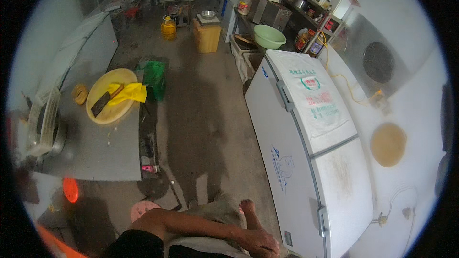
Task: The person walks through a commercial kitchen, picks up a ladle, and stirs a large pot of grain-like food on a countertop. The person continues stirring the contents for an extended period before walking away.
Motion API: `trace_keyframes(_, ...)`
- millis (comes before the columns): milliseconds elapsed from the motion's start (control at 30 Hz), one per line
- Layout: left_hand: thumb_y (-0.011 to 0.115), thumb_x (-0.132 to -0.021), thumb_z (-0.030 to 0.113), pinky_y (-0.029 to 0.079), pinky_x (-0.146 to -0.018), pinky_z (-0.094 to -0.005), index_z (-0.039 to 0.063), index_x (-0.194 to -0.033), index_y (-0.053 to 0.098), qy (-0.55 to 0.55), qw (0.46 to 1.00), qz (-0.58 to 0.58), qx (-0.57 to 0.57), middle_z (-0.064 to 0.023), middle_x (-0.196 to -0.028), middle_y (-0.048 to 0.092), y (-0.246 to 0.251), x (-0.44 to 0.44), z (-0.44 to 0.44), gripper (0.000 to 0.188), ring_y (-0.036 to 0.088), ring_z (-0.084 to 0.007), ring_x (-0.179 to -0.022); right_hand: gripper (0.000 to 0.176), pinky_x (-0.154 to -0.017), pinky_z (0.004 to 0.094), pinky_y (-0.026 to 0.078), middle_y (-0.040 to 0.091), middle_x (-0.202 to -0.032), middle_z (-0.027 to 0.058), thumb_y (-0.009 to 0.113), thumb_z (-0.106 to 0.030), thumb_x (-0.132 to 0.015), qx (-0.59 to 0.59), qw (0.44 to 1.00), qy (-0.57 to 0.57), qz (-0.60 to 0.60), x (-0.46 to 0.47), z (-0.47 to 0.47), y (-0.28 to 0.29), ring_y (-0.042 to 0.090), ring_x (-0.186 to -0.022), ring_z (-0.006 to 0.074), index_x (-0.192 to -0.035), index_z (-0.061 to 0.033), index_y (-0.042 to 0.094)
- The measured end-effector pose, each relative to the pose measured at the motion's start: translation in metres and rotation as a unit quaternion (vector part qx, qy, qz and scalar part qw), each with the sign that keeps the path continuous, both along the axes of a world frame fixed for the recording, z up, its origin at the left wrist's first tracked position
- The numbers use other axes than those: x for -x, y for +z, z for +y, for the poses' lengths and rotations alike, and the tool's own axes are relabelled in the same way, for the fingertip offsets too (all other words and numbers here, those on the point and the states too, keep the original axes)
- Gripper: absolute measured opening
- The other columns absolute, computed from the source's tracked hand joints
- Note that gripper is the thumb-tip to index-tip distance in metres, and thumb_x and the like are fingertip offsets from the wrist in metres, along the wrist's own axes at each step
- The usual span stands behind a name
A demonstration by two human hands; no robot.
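Reaching across my body to the lower right, my left hand (259, 242) lies against my right forearm; whether its fingers close around it I cannot tell. Past it my right hand (247, 206) points forward over the floor, its fingers small and blurred, with no object visible in it. Right of both hands stands a white chest freezer (287, 172) with grey handles. A printed white sack (322, 122) covers its far lid. On the metal table (118, 154) at left, a cleaver (100, 104) and a yellow cloth (133, 92) lie on a round chopping board (122, 114).
A pink stool (143, 209) is low at left. Behind the table's corner is a green crate (155, 79). Farther ahead stand an oil jug (168, 28) and a carton (208, 36) bearing a scale. A green basin (269, 37) sits beyond the freezer, beside loaded shelves (304, 12).
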State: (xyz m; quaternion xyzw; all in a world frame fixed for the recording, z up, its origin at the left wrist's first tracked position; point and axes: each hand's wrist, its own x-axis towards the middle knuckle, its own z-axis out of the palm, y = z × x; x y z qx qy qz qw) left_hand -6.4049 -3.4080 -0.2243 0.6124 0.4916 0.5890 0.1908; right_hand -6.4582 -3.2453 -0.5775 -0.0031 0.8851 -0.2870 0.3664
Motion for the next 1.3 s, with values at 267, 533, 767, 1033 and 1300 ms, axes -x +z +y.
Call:
trace_keyframes(267, 0.040, -0.110, 0.047, 0.048, -0.085, -0.0430, 0.005, -0.086, 0.068, 0.008, 0.988, 0.084, 0.127, -0.0145, -0.088, 0.069, -0.010, 0.220, -0.033, 0.056, 0.065, -0.0318, -0.087, 0.017, -0.069, 0.0426, 0.052, 0.067, -0.086, 0.0103, 0.062, -0.024, -0.092, 0.078, 0.982, 0.110, 0.134, 0.246, -0.181, -0.021, 0.065, -0.078, 0.0275, -0.096, -0.0076, 0.066)
trace_keyframes(533, 0.050, -0.108, 0.039, 0.050, -0.086, -0.0420, 0.001, -0.113, 0.067, -0.009, 0.933, -0.078, 0.350, -0.0181, -0.107, 0.071, 0.037, 0.452, -0.102, 0.042, 0.066, -0.0344, -0.094, 0.023, -0.076, 0.0449, 0.053, 0.068, -0.092, 0.0131, 0.059, -0.027, -0.096, 0.151, 0.905, 0.369, 0.147, 0.391, -0.304, 0.039, 0.066, -0.083, 0.0303, -0.102, -0.0060, 0.067)
trace_keyframes(767, 0.049, -0.107, 0.028, 0.051, -0.080, -0.0450, 0.001, -0.107, 0.065, -0.098, 0.963, -0.122, 0.221, -0.0206, -0.097, 0.070, 0.005, 0.583, -0.145, 0.031, 0.066, -0.0397, -0.089, 0.028, -0.081, 0.0469, 0.054, 0.069, -0.098, 0.0155, 0.056, -0.029, -0.098, 0.128, 0.886, 0.422, 0.142, 0.497, -0.365, -0.018, 0.066, -0.088, 0.0328, -0.107, -0.0047, 0.067)
trace_keyframes(1033, 0.053, -0.101, 0.018, 0.052, -0.073, -0.0502, 0.002, -0.101, 0.062, -0.090, 0.972, 0.163, 0.146, -0.0227, -0.085, 0.067, -0.045, 0.718, -0.190, 0.018, 0.066, -0.0438, -0.082, 0.035, -0.088, 0.0491, 0.054, 0.071, -0.105, 0.0172, 0.054, -0.033, -0.101, -0.046, 0.930, 0.283, 0.229, 0.710, -0.377, -0.097, 0.068, -0.095, 0.0360, -0.115, -0.0047, 0.069)
trace_keyframes(1300, 0.050, -0.102, 0.038, 0.052, -0.078, -0.0505, -0.006, -0.103, 0.069, 0.025, 0.972, -0.095, 0.213, -0.0277, -0.097, 0.071, -0.072, 0.841, -0.305, 0.048, 0.067, -0.0426, -0.085, 0.033, -0.089, 0.0513, 0.054, 0.073, -0.101, 0.0195, 0.056, -0.030, -0.097, 0.115, 0.989, 0.070, 0.067, 0.813, -0.515, -0.025, 0.068, -0.091, 0.0410, -0.099, -0.0020, 0.073)
